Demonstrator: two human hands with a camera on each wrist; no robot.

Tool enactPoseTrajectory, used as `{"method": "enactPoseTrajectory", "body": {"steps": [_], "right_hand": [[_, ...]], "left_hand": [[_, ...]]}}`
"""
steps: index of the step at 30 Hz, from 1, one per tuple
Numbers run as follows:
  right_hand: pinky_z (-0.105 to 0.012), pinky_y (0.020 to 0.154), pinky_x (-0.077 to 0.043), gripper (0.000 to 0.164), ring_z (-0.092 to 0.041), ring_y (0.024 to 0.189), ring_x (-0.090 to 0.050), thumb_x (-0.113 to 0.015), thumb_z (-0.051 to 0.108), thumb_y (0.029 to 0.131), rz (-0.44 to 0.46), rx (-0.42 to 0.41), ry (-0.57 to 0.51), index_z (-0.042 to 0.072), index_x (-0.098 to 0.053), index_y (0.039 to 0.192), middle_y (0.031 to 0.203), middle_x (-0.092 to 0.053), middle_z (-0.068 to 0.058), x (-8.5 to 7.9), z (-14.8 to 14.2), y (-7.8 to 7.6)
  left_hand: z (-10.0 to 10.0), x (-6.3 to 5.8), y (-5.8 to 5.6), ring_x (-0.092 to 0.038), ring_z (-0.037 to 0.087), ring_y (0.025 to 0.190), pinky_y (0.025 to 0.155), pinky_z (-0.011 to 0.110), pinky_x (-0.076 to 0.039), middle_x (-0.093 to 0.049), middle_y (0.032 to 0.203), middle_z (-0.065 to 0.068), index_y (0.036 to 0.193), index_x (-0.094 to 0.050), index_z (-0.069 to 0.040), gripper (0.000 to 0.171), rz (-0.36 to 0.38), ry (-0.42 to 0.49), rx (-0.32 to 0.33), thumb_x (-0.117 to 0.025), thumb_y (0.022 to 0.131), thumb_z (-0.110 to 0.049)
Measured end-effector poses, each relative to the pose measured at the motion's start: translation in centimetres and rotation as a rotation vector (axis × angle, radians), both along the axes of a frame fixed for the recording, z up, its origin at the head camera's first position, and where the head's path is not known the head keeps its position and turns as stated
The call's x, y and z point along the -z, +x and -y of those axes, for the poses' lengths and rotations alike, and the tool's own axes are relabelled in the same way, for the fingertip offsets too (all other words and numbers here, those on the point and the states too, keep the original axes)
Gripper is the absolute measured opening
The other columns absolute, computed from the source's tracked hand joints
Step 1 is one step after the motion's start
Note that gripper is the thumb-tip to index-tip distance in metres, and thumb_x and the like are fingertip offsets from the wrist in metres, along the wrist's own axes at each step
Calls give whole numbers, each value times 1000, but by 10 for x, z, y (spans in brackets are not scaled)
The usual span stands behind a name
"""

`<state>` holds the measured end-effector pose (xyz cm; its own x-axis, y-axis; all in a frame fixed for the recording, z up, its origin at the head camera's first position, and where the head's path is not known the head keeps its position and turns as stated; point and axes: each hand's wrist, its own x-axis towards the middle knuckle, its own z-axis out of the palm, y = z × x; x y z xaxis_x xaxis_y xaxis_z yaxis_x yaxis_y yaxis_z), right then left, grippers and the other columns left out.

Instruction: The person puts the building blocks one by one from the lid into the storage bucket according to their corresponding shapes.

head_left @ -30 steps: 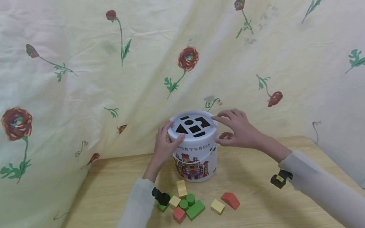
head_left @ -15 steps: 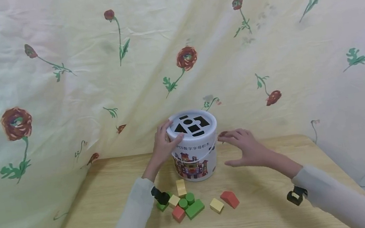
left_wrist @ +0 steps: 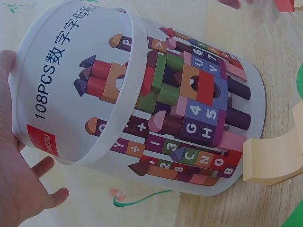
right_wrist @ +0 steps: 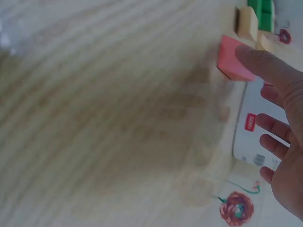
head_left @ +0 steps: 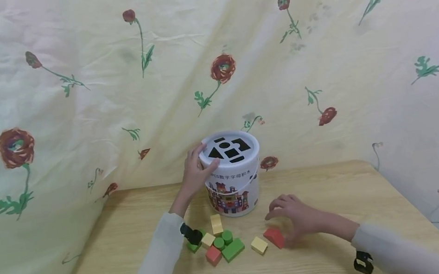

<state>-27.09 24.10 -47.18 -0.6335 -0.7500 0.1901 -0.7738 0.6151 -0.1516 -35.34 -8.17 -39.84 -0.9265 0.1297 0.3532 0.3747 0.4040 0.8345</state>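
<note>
My left hand rests on the left side of a white toy-block bucket, its thumb over the rim of the lid and its fingertips at the far edge. Shaped holes pierce that lid. My right hand is low over the table at a red slant-sided block, thumb and fingers spread apart around it. In the right wrist view the thumb overlaps the red block, and the other fingers stand away from it. A pale yellow block lies just left of the red one.
Before the bucket lies a cluster of blocks: a green rectangular block, a red cube, green cylinders and yellow blocks. A flowered cloth hangs behind the wooden table.
My right hand has left the bucket's right side and come down toward me to the red block. The left hand has stayed on the bucket.
</note>
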Motion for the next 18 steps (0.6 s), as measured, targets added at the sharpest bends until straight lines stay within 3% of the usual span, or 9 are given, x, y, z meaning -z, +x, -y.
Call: {"method": "enactPoseTrajectory", "body": {"steps": [7, 18], "right_hand": [[-50, 97, -44, 42, -18, 110, -52, -88, 31, 68, 23, 9, 52, 25, -75, 108, 115, -66, 4, 8, 10, 6], [-44, 95, -48, 38, -18, 108, -55, -88, 25, 72, 17, 37, 7, 14, -76, 107, 115, -68, 1, 15, 21, 5]], "left_hand": [[1, 2, -2, -25, 31, 150, 115, 62, -38, -25, 166, 0, 156, -39, -24, 80, -2, -4, 0, -69, 89, -55], [1, 1, -2, -25, 31, 149, 114, 62, -39, -26, 166, 1, 156, -39, -23, 80, -4, 15, 10, -69, 89, -54]]}}
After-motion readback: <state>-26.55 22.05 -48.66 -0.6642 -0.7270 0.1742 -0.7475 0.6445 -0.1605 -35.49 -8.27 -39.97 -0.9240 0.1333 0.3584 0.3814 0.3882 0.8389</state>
